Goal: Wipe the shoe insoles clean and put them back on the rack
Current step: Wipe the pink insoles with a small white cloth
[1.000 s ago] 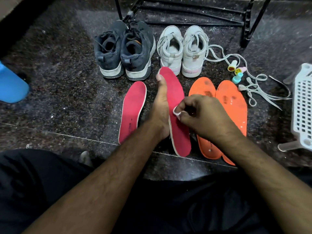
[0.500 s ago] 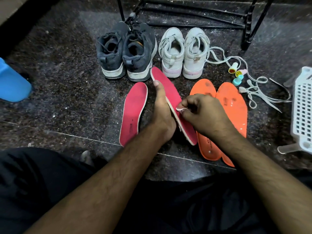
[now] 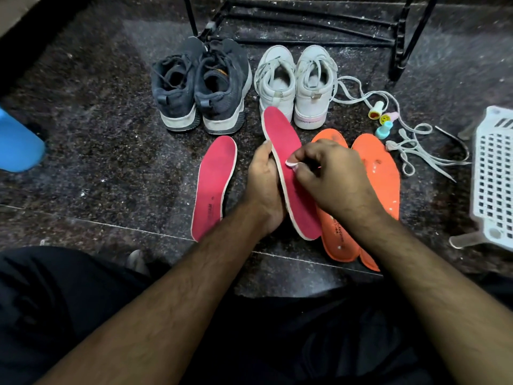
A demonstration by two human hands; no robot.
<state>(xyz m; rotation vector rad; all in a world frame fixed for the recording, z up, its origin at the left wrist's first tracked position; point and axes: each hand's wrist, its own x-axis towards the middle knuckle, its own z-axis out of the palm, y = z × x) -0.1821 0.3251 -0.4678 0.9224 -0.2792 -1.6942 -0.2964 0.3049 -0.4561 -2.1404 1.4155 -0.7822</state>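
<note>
Your right hand [image 3: 330, 176] is sliding toeward along the lifted pink insole [image 3: 288, 173], pinching a small white wipe [image 3: 291, 163]; your left hand [image 3: 263, 187] is gripping its edge above the floor. You're mid-wipe; next, keep stroking toward the toe.

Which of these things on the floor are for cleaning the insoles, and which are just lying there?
For the job:
- held pink insole, in the left hand
- small white wipe, pinched by the right hand
- other pink insole
- two orange insoles
- black rack

Just lying about:
- dark shoes
- white shoes
- loose laces
- three little stampers
- white basket
- blue thing
</note>
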